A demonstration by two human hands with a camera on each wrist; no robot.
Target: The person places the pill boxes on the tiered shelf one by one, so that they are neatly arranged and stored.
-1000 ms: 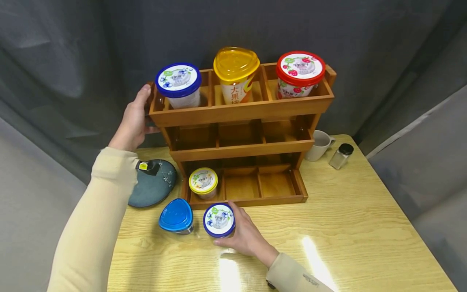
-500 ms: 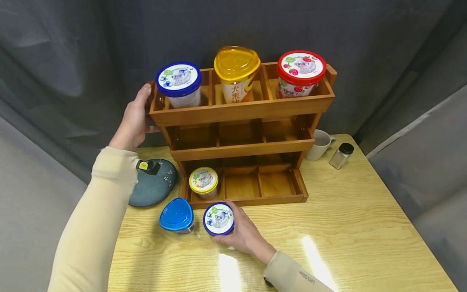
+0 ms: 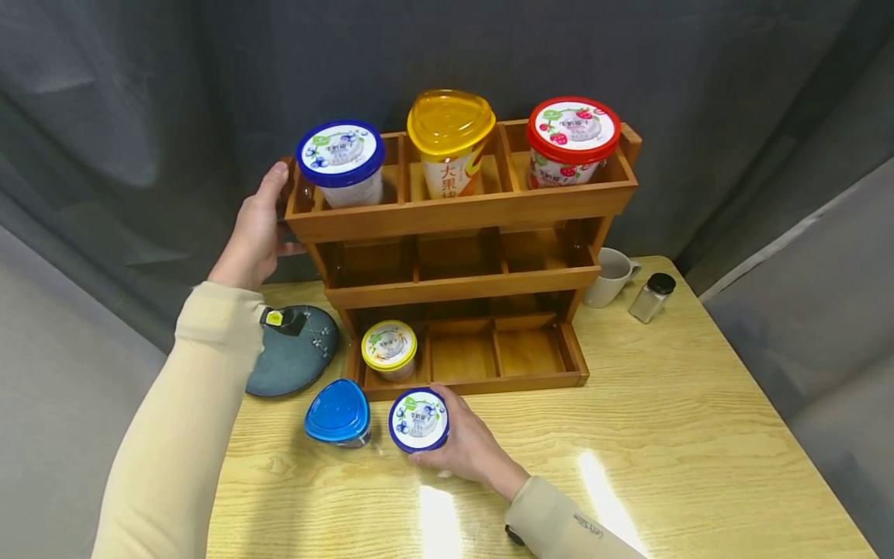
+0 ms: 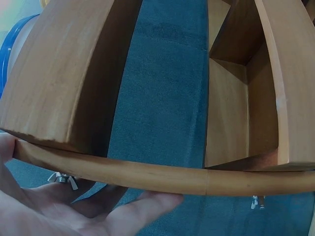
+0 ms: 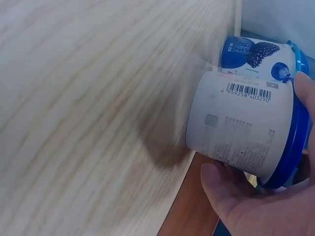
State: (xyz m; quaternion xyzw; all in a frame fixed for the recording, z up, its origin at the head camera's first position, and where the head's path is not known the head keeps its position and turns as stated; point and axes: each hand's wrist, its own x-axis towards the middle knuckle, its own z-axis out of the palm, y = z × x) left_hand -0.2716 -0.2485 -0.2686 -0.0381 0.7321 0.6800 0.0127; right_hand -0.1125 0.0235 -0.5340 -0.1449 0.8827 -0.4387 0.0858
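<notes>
- While the left hand [image 3: 251, 234] grips the three-tier brown wooden rack [image 3: 461, 291] by its left end, the right hand [image 3: 466, 446] has its fingers round a blue-lidded white tub [image 3: 419, 420] at the pale wooden table [image 3: 684, 435].
- Grasping seems in hand; lifting would call for level fingers.

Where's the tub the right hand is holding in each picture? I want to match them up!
Head view: the held tub is low in the picture, just left of the middle, in the right hand.
Left wrist view: it isn't there.
Right wrist view: it's right of the middle, looking tipped sideways, with a barcode showing.
Landmark: the blue-topped cup is beside it in the head and right wrist views.
</notes>
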